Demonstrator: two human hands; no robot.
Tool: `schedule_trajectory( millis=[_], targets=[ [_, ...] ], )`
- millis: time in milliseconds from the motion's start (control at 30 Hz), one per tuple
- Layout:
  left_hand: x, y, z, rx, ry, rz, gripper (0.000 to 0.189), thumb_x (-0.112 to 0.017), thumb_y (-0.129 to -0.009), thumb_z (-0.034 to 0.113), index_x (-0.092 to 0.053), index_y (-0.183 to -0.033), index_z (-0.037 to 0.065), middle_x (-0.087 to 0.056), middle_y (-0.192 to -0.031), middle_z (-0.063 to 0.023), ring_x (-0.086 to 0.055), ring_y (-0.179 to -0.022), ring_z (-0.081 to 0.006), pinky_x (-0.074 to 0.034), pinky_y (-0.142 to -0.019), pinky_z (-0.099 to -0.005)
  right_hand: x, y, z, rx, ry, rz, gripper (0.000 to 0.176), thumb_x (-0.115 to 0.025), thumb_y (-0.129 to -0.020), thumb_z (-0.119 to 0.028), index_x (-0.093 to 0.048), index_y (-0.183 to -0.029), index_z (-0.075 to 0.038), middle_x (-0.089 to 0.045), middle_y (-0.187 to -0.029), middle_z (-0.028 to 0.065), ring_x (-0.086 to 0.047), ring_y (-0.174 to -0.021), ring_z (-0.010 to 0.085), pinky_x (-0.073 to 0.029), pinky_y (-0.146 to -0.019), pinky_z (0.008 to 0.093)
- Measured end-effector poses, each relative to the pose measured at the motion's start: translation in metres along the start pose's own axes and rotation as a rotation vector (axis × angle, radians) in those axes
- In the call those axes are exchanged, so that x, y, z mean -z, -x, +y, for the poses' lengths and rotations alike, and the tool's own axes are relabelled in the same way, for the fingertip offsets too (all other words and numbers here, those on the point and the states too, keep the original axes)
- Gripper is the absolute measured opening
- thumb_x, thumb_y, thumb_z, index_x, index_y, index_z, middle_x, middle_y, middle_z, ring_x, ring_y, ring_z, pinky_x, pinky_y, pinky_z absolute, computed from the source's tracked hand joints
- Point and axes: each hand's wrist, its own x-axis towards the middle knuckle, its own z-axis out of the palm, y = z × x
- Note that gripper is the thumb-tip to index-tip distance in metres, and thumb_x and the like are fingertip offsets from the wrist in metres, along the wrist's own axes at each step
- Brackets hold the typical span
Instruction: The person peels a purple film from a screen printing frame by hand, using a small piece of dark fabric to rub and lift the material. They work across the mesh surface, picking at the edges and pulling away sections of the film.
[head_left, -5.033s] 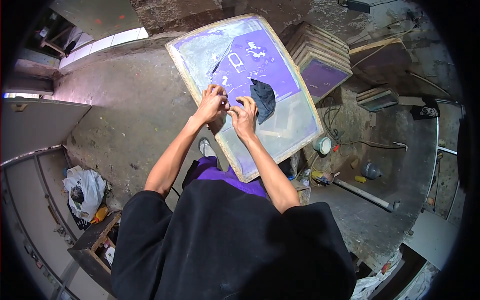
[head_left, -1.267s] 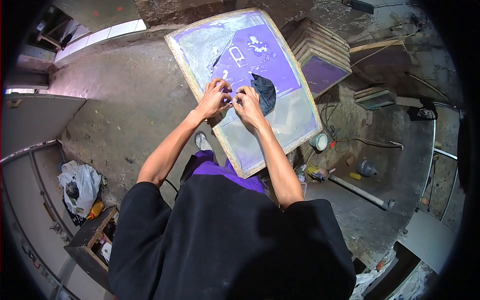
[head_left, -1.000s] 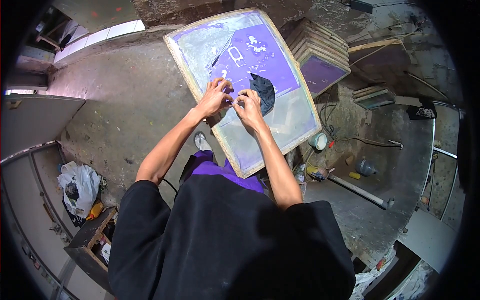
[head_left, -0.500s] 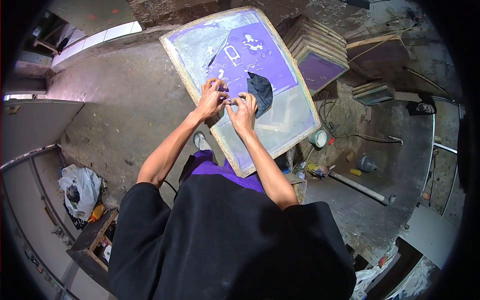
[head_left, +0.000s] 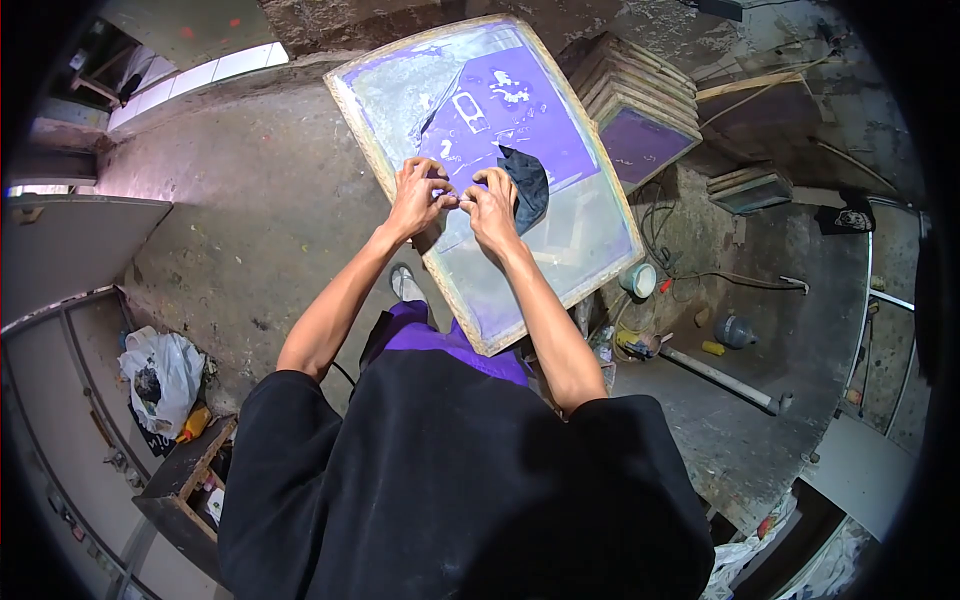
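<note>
A wooden-framed printing screen (head_left: 585,270) lies below my hands, with purple coating over its upper part and pale outlined shapes in that coating. Over its lower left part, my left hand (head_left: 418,198) is bent into a pinch, thumb and fingers together. Facing it, my right hand (head_left: 490,208) is pinched too, and the fingertips of both nearly meet. What they hold between them is too small to make out. A crumpled dark cloth (head_left: 527,185) lies on the screen right beside my right hand, partly behind its fingers.
Several more framed screens (head_left: 645,110) stand stacked at the upper right. A white tub (head_left: 640,280), a hose and a grey pipe (head_left: 718,375) are on the right. At the left, a white plastic bag (head_left: 165,375) sits by a dark wooden box (head_left: 190,480).
The fingers of both hands have shifted slightly, the right ones curling in more. Both hands stay at the same spot over the screen, and the cloth lies as before.
</note>
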Motion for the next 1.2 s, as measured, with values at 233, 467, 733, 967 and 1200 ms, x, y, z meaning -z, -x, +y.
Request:
schedule_trajectory(
  millis=[233,467,733,967,1200],
  targets=[
    [0.017,0.008,0.012,-0.081,-0.100,-0.034,0.031,-0.085,-0.075,0.029,-0.080,-0.101,0.012,-0.060,-0.126,-0.0051,-0.043,-0.131,-0.0338,-0.035,-0.106,-0.0515,0.006,-0.008,0.003,0.028,0.002,-0.054,0.015,-0.075,-0.081,-0.011,-0.075,-0.091,0.000,-0.057,-0.125,0.0162,-0.044,-0.133,0.0363,-0.031,-0.111,0.0512],
    [0.008,0.007,0.007,-0.170,-0.179,-0.098,0.028,-0.081,-0.079,0.024,-0.076,-0.103,0.010,-0.059,-0.128,-0.0072,-0.043,-0.134,-0.0342,-0.035,-0.105,-0.0510,0.008,-0.010,0.006,0.041,-0.028,-0.085,0.015,-0.075,-0.080,-0.011,-0.075,-0.090,-0.001,-0.057,-0.126,0.0155,-0.044,-0.132,0.0361,-0.031,-0.111,0.0511],
    [-0.003,0.009,0.000,-0.223,-0.153,-0.048,0.026,-0.076,-0.085,0.016,-0.069,-0.109,0.008,-0.058,-0.129,-0.0089,-0.042,-0.135,-0.0349,-0.033,-0.106,-0.0511,0.018,0.002,-0.006,0.067,-0.022,-0.042,0.017,-0.079,-0.077,-0.011,-0.076,-0.092,-0.003,-0.057,-0.131,0.0151,-0.044,-0.135,0.0360,-0.030,-0.113,0.0528],
    [-0.001,0.005,0.001,-0.214,-0.176,-0.072,0.031,-0.075,-0.084,0.013,-0.067,-0.114,0.008,-0.057,-0.131,-0.0094,-0.041,-0.136,-0.0359,-0.033,-0.106,-0.0517,0.003,0.003,0.001,0.187,0.096,-0.014,0.019,-0.077,-0.080,-0.007,-0.073,-0.097,-0.002,-0.057,-0.131,0.0166,-0.043,-0.137,0.0368,-0.030,-0.113,0.0544],
    [0.008,0.003,0.004,-0.162,-0.103,-0.091,0.030,-0.081,-0.078,0.017,-0.072,-0.105,0.010,-0.056,-0.136,-0.0071,-0.040,-0.137,-0.0363,-0.033,-0.108,-0.0520,-0.008,0.006,0.006,0.215,0.104,0.021,0.024,-0.072,-0.083,-0.004,-0.063,-0.105,0.002,-0.055,-0.131,0.0202,-0.045,-0.135,0.0401,-0.031,-0.112,0.0576]
  ],
)
